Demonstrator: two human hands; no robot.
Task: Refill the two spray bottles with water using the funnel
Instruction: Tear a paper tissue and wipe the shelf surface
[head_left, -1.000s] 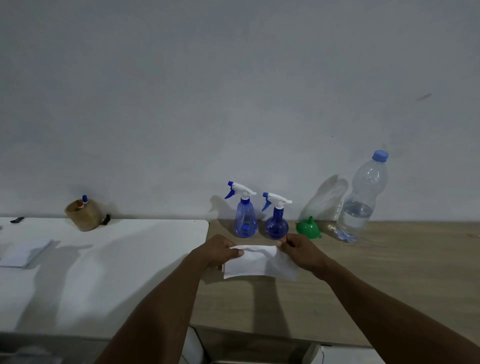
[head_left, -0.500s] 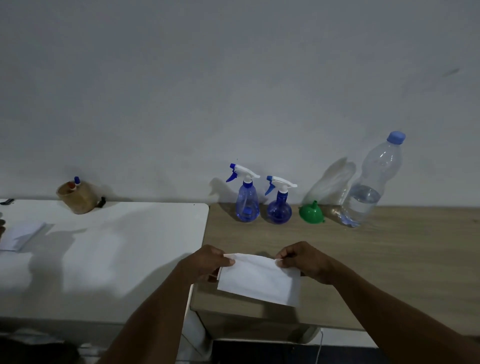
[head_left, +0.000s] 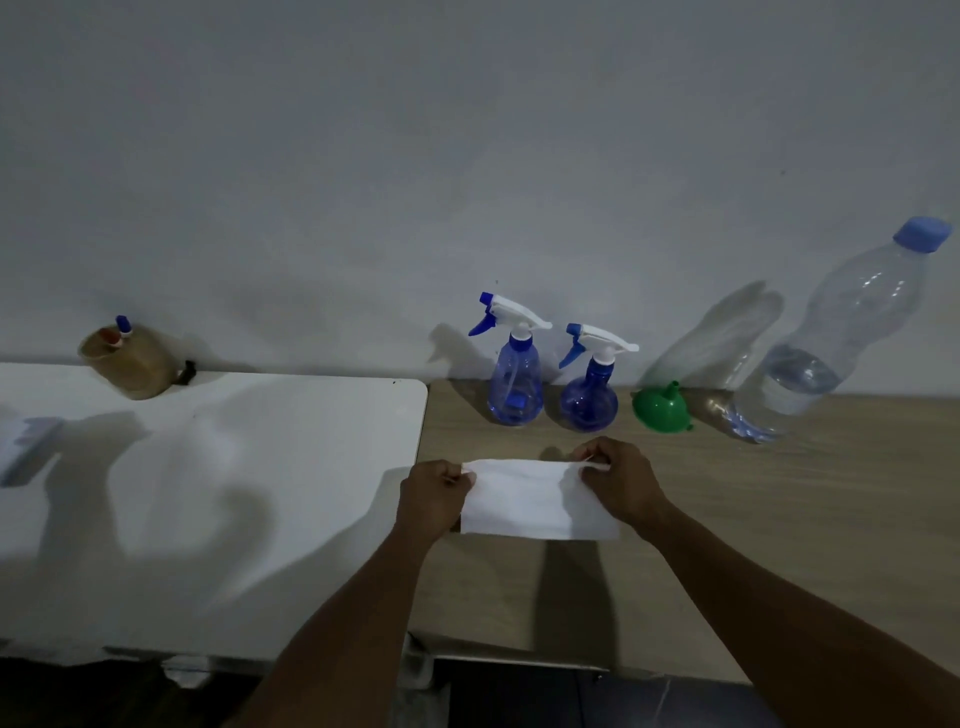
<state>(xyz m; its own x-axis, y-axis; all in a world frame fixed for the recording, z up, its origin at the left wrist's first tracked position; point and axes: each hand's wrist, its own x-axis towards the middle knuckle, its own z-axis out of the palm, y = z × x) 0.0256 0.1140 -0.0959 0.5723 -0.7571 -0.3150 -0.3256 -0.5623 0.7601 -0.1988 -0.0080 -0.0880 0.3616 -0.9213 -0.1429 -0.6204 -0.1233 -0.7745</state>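
Two blue spray bottles with white trigger heads stand by the wall: a taller one (head_left: 514, 387) and a rounder one (head_left: 588, 400) to its right. A green funnel (head_left: 661, 408) lies mouth down beside them. Further right stands a large clear water bottle (head_left: 810, 374) with a blue cap, partly full. In front of the bottles I hold a white paper tissue (head_left: 530, 501) stretched above the wooden table (head_left: 779, 519). My left hand (head_left: 434, 493) pinches its upper left corner and my right hand (head_left: 621, 480) pinches its upper right corner.
A white table (head_left: 208, 467) adjoins the wooden one on the left. On it stand a brown cup (head_left: 130, 364) holding small items near the wall and a pale paper object (head_left: 26, 447) at the left edge.
Both hands have carried the tissue back toward the spray bottles and drawn it out flat between them. The bottles, funnel and water bottle have not moved.
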